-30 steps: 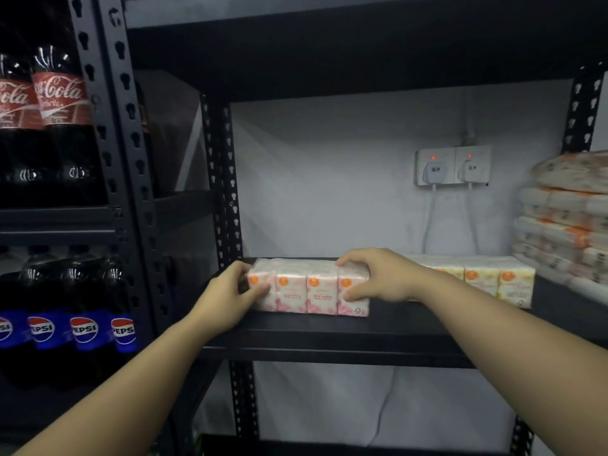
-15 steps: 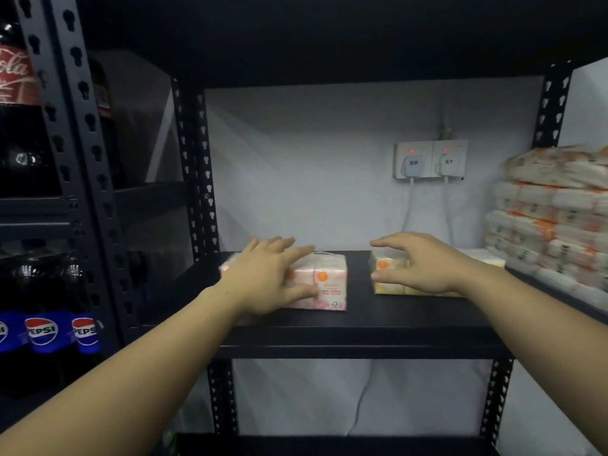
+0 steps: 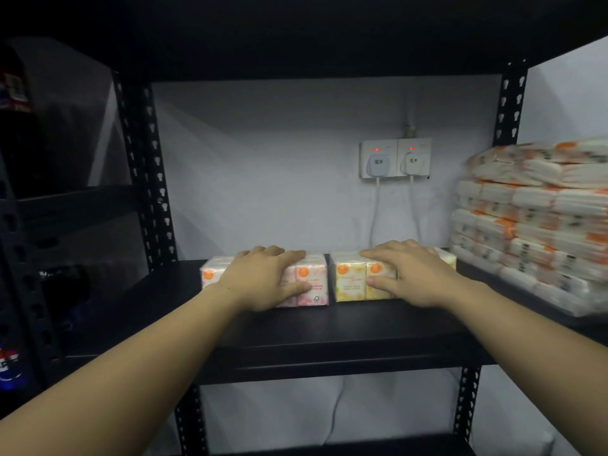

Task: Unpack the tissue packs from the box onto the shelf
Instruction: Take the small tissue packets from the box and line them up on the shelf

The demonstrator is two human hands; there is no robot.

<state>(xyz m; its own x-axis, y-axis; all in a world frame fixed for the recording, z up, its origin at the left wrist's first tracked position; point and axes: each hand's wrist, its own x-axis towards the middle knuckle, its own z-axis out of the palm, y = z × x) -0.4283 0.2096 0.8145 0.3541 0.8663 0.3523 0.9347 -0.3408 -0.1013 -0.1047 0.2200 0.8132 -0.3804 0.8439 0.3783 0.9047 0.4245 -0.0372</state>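
Note:
A pink tissue pack [image 3: 312, 284] and a yellow tissue pack [image 3: 348, 281] stand side by side on the black shelf [image 3: 329, 330], with a narrow gap between them. My left hand [image 3: 263, 278] lies over the pink pack, fingers on its top and thumb on its front face. My right hand [image 3: 408, 274] grips the yellow pack the same way and hides its right part. The box is out of view.
A tall stack of wrapped tissue packs [image 3: 533, 218] fills the shelf's right end. Two wall sockets with plugs [image 3: 394, 158] and hanging cables sit behind the packs. Perforated black uprights [image 3: 154, 192] frame the bay. Dark drink bottles [image 3: 10, 363] stand on the left rack.
My right hand left the pink pack and took the yellow one. My left hand moved onto the pink pack's top. The gap between the two packs has narrowed, and the view has moved closer.

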